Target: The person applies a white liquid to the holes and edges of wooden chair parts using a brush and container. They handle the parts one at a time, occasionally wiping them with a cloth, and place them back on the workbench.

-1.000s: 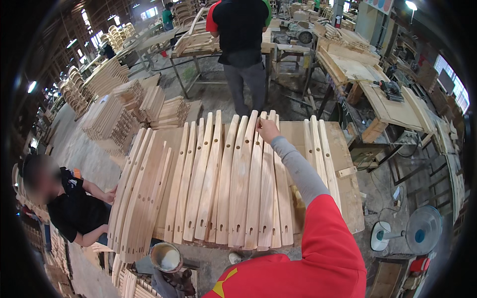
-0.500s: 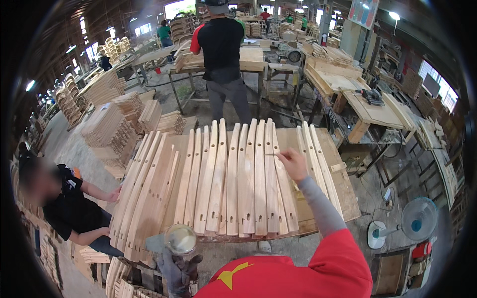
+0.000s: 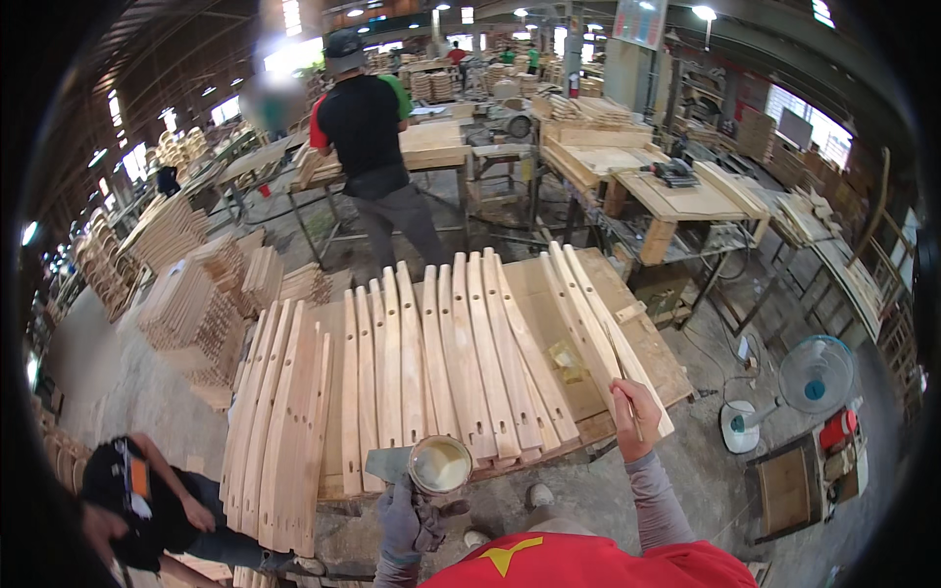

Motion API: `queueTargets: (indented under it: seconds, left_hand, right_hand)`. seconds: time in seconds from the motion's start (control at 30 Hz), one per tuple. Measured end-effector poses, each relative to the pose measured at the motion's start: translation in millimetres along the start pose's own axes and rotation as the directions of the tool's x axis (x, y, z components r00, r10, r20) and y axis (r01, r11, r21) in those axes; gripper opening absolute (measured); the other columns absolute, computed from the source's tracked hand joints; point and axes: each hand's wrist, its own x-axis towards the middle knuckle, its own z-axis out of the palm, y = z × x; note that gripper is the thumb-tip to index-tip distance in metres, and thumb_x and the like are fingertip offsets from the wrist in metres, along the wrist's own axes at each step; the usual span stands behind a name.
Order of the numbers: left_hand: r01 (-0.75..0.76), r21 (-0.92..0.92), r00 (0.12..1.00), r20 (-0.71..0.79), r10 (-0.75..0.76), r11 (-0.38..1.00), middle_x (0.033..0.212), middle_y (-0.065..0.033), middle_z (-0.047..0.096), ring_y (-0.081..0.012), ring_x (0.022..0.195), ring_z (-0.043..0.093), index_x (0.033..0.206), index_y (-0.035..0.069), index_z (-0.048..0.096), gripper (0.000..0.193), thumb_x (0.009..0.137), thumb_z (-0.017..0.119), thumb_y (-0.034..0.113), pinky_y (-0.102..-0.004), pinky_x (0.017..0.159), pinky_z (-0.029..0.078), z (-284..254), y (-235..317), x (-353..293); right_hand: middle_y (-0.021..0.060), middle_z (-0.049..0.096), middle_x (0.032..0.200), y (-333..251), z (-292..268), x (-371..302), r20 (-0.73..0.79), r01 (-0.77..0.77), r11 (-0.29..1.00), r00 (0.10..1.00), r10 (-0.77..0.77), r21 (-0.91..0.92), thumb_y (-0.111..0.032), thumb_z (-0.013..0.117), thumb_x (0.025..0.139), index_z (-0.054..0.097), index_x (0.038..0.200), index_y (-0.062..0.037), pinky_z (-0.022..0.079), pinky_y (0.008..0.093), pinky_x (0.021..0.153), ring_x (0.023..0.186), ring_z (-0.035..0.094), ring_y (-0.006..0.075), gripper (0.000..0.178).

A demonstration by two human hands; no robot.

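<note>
My left hand, in a grey glove, holds a round tub of cream-coloured paste near the table's front edge. A flat grey blade like a putty knife's sticks out beside the tub; its handle is hidden. My bare right hand pinches a thin stick above the right-hand group of pale curved wooden slats. Its tip lies over these slats, but I cannot tell if it touches. More slats, with round holes at the far ends and slots at the near ends, lie side by side mid-table.
The brown tabletop shows between and beside the slats. At lower left a co-worker bends beside the table. Another person stands beyond it. A fan stands at right, stacked wood at left.
My right hand has moved right and nearer, from the middle slats to the right-hand group. My left hand with the tub appears further right. The co-worker at left has bent lower.
</note>
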Motion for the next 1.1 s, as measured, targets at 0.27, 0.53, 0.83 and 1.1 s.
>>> queueTargets:
  seconds: [0.27, 0.53, 0.83, 1.1]
  left_hand:
    - [0.094, -0.192, 0.985, 0.161, -0.063, 0.977, 0.081, -0.0046, 0.062, -0.0102, 0.069, 0.057, 0.101, -0.003, 0.059, 0.028, 0.092, 0.042, 0.018, -0.0248, 0.056, 0.048, 115.3, 8.3, -47.7]
    - [0.006, -0.089, 0.987, 0.159, 0.008, 0.996, 0.091, -0.0059, 0.063, -0.0105, 0.080, 0.058, 0.101, -0.004, 0.060, 0.029, 0.092, 0.043, 0.017, -0.0240, 0.067, 0.048, 236.4, -67.9, -43.8]
    - [-0.036, 0.062, 0.963, 0.269, 0.018, 0.997, 0.091, -0.0060, 0.064, -0.0111, 0.079, 0.058, 0.102, -0.004, 0.062, 0.027, 0.090, 0.046, 0.015, -0.0214, 0.068, 0.046, 437.0, -156.4, -65.8]
    - [-0.787, 0.423, 0.568, 0.782, 0.257, 0.450, 0.098, -0.0048, 0.063, -0.0123, 0.086, 0.059, 0.106, -0.004, 0.059, 0.026, 0.090, 0.044, 0.012, -0.0251, 0.078, 0.046, 530.0, -176.4, -53.8]
  right_hand:
    - [0.0144, 0.062, 0.091, 71.6, -46.9, 8.2, 0.008, -0.245, 0.906, 0.966, 0.258, 0.346, -0.008, 0.045, 0.093, 0.052, 0.116, 0.0040, 0.051, 0.0275, 0.072, 0.079, 0.064, 0.0197, 0.027]
    - [0.0081, 0.065, 0.072, 149.1, -120.6, 78.1, 0.221, -0.416, 0.830, 0.908, 0.356, 0.372, -0.007, 0.060, 0.084, 0.063, 0.095, 0.0002, 0.051, 0.0252, 0.060, 0.063, 0.064, 0.0128, 0.014]
    - [0.0097, 0.066, 0.081, 299.9, -231.0, 146.5, 0.537, -0.510, 0.740, 0.809, 0.240, 0.438, -0.007, 0.055, 0.087, 0.059, 0.104, 0.0037, 0.051, 0.0253, 0.063, 0.071, 0.064, 0.0135, 0.020]
    - [0.0094, 0.064, 0.086, 343.2, -222.5, 177.6, 0.821, -0.799, 0.366, 0.554, 0.140, 0.477, -0.013, 0.059, 0.086, 0.058, 0.110, 0.0036, 0.054, 0.0269, 0.063, 0.076, 0.062, 0.0138, 0.029]
